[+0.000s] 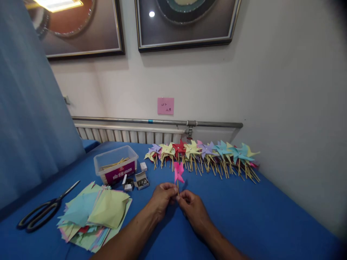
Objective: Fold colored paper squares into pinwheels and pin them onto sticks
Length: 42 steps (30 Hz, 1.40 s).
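A bright pink paper pinwheel (178,172) on a thin wooden stick stands upright between my hands, above the blue cloth. My left hand (164,196) is closed, with thumb and fingertips at the stick just under the pinwheel's blades. Lower on the same stick, my right hand (193,207) pinches it between thumb and fingers. Behind the pinwheel lies a long row of finished pinwheels (191,148) in yellow, purple, red and light blue, their sticks pointing toward me.
To the left are a pile of coloured paper sheets (108,209), black-handled scissors (45,213) and a clear plastic tub (116,168) of sticks. Small open boxes (142,180) of metal pins stand beside the tub. A radiator (130,135) and pipe run along the wall behind.
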Each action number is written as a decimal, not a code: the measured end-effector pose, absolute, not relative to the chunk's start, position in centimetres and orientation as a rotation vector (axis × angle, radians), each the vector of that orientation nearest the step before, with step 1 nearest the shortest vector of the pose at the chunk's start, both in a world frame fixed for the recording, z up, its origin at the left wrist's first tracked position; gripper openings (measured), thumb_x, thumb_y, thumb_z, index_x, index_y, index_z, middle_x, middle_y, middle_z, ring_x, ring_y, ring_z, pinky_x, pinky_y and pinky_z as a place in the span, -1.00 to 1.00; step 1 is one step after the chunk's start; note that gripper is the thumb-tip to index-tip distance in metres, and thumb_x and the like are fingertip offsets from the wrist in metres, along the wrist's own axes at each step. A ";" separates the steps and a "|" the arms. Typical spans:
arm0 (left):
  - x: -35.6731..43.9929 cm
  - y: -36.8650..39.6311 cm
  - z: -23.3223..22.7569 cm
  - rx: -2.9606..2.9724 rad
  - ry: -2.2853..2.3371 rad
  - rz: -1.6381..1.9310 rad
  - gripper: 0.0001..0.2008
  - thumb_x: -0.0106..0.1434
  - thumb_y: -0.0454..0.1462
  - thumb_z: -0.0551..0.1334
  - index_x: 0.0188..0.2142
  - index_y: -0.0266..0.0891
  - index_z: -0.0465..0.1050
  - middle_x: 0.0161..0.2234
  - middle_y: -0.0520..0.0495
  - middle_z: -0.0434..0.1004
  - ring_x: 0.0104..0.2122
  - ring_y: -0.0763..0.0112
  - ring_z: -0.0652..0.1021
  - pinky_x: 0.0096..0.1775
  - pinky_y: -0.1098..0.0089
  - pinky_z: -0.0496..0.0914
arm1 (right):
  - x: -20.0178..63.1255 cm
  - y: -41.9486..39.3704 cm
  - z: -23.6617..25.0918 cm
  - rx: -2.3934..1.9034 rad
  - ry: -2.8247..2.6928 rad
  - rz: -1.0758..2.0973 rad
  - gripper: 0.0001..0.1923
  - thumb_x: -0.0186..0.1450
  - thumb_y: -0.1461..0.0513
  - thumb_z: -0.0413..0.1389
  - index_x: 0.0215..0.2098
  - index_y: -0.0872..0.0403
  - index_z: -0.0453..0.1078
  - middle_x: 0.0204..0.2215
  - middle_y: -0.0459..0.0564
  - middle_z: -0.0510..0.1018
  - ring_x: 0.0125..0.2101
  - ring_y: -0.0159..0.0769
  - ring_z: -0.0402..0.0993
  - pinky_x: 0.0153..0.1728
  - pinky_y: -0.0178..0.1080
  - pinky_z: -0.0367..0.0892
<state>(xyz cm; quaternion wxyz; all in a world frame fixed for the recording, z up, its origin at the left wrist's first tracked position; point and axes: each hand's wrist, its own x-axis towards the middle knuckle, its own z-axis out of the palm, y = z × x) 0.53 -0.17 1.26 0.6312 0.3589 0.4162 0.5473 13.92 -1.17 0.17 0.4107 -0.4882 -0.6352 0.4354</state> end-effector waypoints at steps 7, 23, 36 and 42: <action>0.9 -0.2 1.3 0.878 1.084 1.212 -0.79 -0.16 -0.26 0.38 -0.50 -0.32 0.48 -0.62 0.01 0.41 -0.64 0.54 0.33 -0.52 0.44 0.17 | 13.9 -1.2 0.2 -1.219 -1.547 1.145 -0.80 0.24 0.11 0.03 -0.46 0.04 0.31 -0.67 -0.24 0.26 -0.68 -0.44 0.14 -0.62 -0.36 0.07; 0.9 -0.2 1.3 0.870 1.056 1.219 -0.77 -0.19 -0.28 0.38 -0.49 -0.32 0.46 -0.60 0.01 0.44 -0.66 0.56 0.33 -0.54 0.43 0.17 | 14.0 -1.3 0.2 -1.166 -1.562 1.170 -0.75 0.28 0.07 0.02 -0.47 0.03 0.25 -0.66 -0.24 0.22 -0.66 -0.45 0.11 -0.63 -0.37 0.07; 0.8 -0.2 1.3 0.891 1.085 1.198 -0.76 -0.19 -0.25 0.38 -0.49 -0.32 0.47 -0.61 0.01 0.42 -0.64 0.54 0.34 -0.52 0.43 0.19 | 14.0 -1.1 -0.1 -1.160 -1.569 1.170 -0.76 0.28 0.07 0.03 -0.45 0.04 0.27 -0.64 -0.23 0.26 -0.65 -0.45 0.14 -0.60 -0.37 0.11; 0.8 -0.2 1.2 0.909 1.084 1.203 -0.76 -0.19 -0.23 0.37 -0.50 -0.31 0.46 -0.60 0.02 0.41 -0.65 0.54 0.34 -0.54 0.43 0.18 | 14.0 -1.3 0.1 -1.168 -1.557 1.166 -0.77 0.28 0.08 0.03 -0.46 0.03 0.26 -0.63 -0.22 0.26 -0.65 -0.46 0.14 -0.60 -0.38 0.11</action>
